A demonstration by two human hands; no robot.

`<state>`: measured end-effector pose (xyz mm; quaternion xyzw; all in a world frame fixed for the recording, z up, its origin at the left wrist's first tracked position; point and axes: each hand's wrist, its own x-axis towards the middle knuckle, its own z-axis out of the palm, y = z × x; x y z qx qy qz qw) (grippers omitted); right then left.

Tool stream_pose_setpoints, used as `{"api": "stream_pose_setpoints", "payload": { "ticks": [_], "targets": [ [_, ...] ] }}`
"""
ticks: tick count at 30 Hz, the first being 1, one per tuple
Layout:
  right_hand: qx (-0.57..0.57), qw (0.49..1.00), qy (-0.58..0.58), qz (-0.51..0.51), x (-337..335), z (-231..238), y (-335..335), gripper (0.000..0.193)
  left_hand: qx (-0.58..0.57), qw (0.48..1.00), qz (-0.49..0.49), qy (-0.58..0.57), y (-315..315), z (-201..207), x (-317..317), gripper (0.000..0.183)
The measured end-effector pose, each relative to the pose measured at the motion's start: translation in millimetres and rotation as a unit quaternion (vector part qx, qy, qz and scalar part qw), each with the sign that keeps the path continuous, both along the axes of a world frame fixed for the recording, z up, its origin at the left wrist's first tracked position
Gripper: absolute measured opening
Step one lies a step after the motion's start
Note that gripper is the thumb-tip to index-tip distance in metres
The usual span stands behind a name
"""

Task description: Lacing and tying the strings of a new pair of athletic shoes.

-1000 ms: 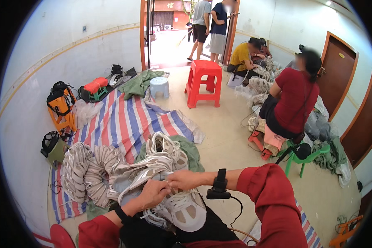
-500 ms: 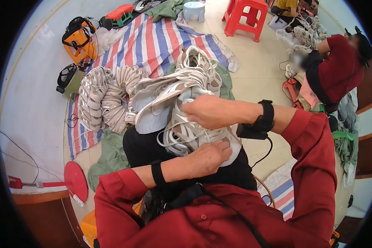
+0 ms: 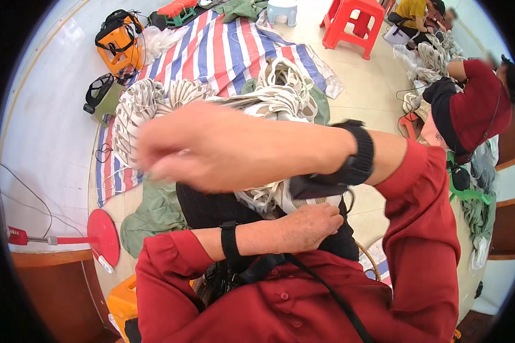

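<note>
A pale beige and white shoe upper with loose white laces (image 3: 263,197) lies across my lap, largely covered by my right arm. My left hand (image 3: 312,226) is closed at its toe end, fingers pressed together with the tips hidden. Raised and blurred, my right hand (image 3: 183,146) reaches across to the left above the lap. Its fingers are curled in, and a tiny pale spot shows by the thumb, too smeared to name. Beyond my knees sits a stack of similar shoe uppers (image 3: 286,88), partly behind my forearm. More nested uppers (image 3: 134,114) stand at the left.
A striped sheet (image 3: 212,54) covers the floor ahead, with green cloth (image 3: 154,220) beside my leg. An orange stool (image 3: 117,48) stands far left, a red stool (image 3: 355,26) far right. A red round base (image 3: 103,237) is at the left. Another person (image 3: 480,114) sits at right.
My right hand has left the laces and swept left and upward, now covering much of the upper. My left hand has shifted slightly right. The whole view has moved a little.
</note>
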<state>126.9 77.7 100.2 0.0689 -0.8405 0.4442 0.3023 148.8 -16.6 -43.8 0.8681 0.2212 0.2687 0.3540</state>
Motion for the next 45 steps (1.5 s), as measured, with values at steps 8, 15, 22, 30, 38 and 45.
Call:
{"api": "stream_pose_setpoints", "payload": {
  "ticks": [8,15,22,30,38,45],
  "targets": [
    [0.132,0.926,-0.244,-0.258,152,-78,25,0.010,-0.154,0.967,-0.078,-0.185,-5,73,-4,0.013],
    [0.235,0.876,-0.158,-0.390,195,-158,0,0.015,0.002,0.978,0.132,-0.163,58,136,-34,0.019],
    [-0.158,0.900,-0.243,-0.327,196,-130,9,0.008,-0.052,0.927,0.370,-0.027,107,22,-90,0.026],
    [-0.249,0.875,-0.252,-0.330,203,-113,38,0.013,-0.140,0.926,0.340,0.084,83,13,-69,0.016],
    [-0.008,0.858,-0.191,-0.477,199,-132,32,0.008,-0.053,0.931,0.361,0.022,84,-6,-70,0.011],
    [-0.395,0.831,0.035,-0.390,179,-156,20,0.029,-0.123,0.936,0.328,0.030,77,-7,-83,0.010]
  ]
}}
